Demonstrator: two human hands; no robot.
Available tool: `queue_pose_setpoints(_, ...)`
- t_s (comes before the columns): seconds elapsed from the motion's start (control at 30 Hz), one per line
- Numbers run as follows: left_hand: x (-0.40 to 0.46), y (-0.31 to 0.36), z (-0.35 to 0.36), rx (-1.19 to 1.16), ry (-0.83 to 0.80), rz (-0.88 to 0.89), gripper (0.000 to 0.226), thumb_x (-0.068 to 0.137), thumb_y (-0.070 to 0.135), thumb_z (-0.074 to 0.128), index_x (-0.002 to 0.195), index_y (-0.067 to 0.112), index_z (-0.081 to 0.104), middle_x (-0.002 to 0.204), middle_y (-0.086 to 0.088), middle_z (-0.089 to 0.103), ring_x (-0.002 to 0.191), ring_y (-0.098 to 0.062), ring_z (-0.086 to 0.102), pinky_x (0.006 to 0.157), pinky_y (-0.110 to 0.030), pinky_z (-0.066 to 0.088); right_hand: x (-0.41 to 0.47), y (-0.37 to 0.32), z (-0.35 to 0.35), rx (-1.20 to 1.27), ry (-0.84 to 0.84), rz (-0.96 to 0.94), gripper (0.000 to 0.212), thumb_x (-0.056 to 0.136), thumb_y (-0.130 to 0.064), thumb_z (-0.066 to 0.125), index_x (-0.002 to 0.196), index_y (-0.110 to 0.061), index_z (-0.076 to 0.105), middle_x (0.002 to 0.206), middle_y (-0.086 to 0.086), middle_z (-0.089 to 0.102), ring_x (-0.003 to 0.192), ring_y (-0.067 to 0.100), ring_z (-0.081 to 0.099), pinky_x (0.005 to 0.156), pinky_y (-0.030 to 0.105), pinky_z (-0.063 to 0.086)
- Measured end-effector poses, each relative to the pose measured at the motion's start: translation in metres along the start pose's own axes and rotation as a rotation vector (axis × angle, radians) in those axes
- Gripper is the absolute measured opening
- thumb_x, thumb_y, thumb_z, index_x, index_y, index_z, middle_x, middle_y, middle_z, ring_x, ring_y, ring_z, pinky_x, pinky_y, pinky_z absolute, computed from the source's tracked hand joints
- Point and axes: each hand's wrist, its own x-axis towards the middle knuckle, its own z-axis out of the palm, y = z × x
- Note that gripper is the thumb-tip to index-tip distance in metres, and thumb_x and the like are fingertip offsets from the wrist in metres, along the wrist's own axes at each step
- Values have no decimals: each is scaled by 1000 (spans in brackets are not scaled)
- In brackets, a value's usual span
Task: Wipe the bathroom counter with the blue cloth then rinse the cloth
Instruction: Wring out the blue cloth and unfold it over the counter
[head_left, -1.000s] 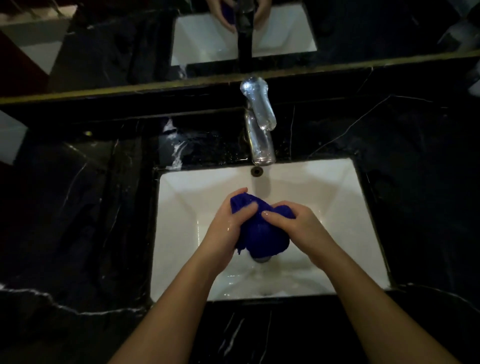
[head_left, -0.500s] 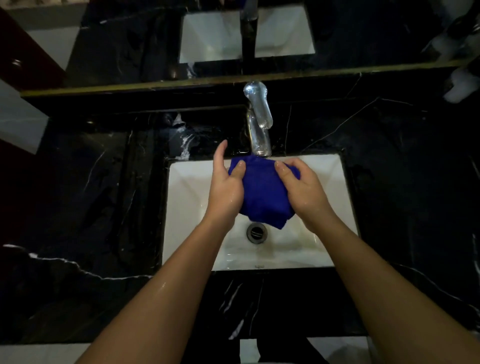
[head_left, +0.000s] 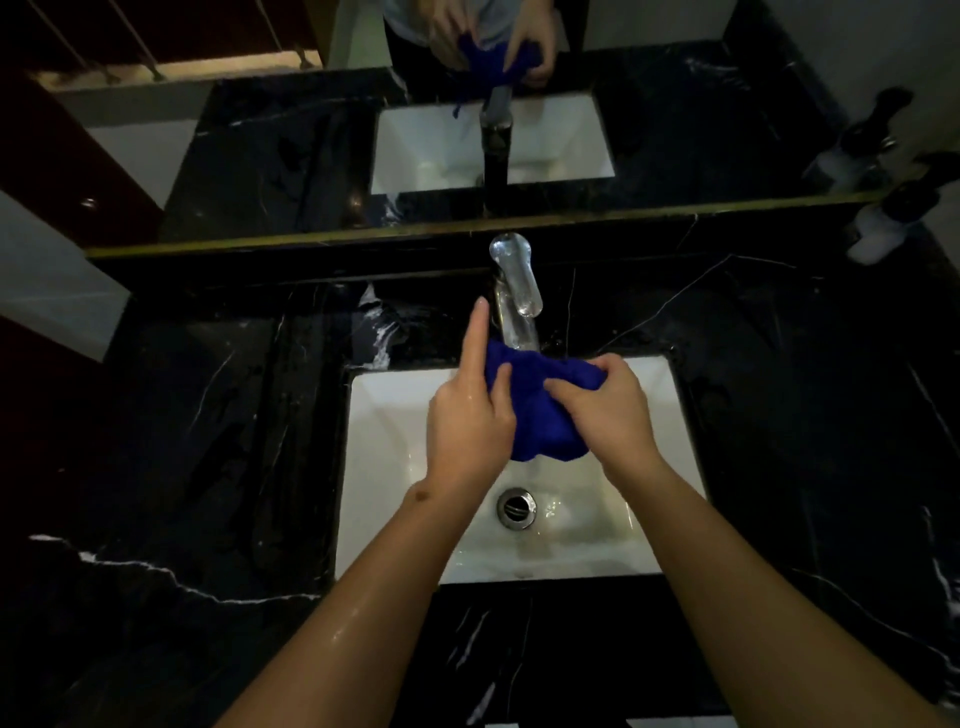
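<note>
The blue cloth (head_left: 540, 410) is bunched between both hands over the white sink (head_left: 384, 467), just below the chrome faucet (head_left: 514, 291). My left hand (head_left: 467, 421) holds the cloth's left side with its thumb pressed onto it and its index finger pointing straight up beside the spout. My right hand (head_left: 608, 410) grips the right side, fingers curled over the top edge. Both forearms look wet. The black marble counter (head_left: 208, 467) surrounds the basin.
The drain (head_left: 516, 508) lies open in the wet basin below the cloth. A mirror (head_left: 467, 104) runs along the back wall. Two soap dispenser bottles (head_left: 883, 218) stand at the counter's far right.
Both hands have lifted the cloth from low in the basin up to the faucet spout. My view has pulled back and now takes in more of the mirror and counter.
</note>
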Motion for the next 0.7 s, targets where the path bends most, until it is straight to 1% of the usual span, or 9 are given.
queue_pose_setpoints(0.13,-13,21,5,-127,-113,-61,64,108,39,38,156,52,-2,80,1,69,64,-14,67,63,-37,60,-11,-16,11,72,38,-89,30,87,-28,72,108,-17,54,96,-1,67,87,18,67,70,31,57)
queue_pose_setpoints(0.23,-6,24,10,-499,-191,-300,67,96,74,29,155,57,2,122,14,64,96,-2,67,81,-24,55,-15,-22,11,171,-69,-41,48,86,-47,73,121,-21,50,109,-5,66,97,13,67,84,34,58)
queue_pose_setpoints(0.3,-2,33,9,-722,-264,-480,108,65,103,35,157,48,21,154,1,48,131,-21,56,107,-43,49,-16,-21,9,116,-217,-21,51,84,-51,74,121,-26,52,108,-8,68,93,9,69,82,34,60)
queue_pose_setpoints(0.33,-3,37,8,-822,-300,-502,114,58,105,39,153,43,38,155,-5,47,137,-26,52,113,-49,44,-16,-19,9,109,-259,-15,48,82,-52,75,118,-26,57,105,-6,71,90,11,71,82,36,61)
queue_pose_setpoints(0.4,-6,44,-1,-895,-298,-487,65,77,90,34,115,51,69,132,-9,66,129,-25,59,114,-49,43,-16,-18,8,129,-237,-33,33,83,-48,74,109,-29,66,98,-5,75,88,12,73,83,38,61)
queue_pose_setpoints(0.43,-4,42,-5,-898,-312,-493,49,89,79,29,107,53,67,120,-8,72,122,-24,63,111,-49,46,-15,-18,8,115,-188,-76,22,86,-43,72,104,-30,68,94,-5,75,86,12,72,80,36,60)
queue_pose_setpoints(0.53,8,22,-21,-905,-184,-508,39,103,58,36,135,35,43,115,-14,75,110,-27,71,99,-51,55,-15,-20,0,119,-83,-178,9,94,-28,64,97,-35,67,88,-6,73,79,10,70,71,28,57)
queue_pose_setpoints(0.6,18,8,-24,-795,-102,-501,36,106,44,43,137,24,43,107,-12,77,101,-24,71,87,-42,57,-17,-23,-4,199,-121,-219,12,97,-22,60,100,-31,67,87,-6,73,77,6,69,68,22,56)
queue_pose_setpoints(0.7,26,3,-21,-620,-207,-532,39,104,41,50,138,22,50,110,-4,74,103,-21,65,88,-42,52,-21,-32,-5,188,-213,-276,9,93,-24,62,100,-21,68,97,3,70,83,11,67,74,26,54)
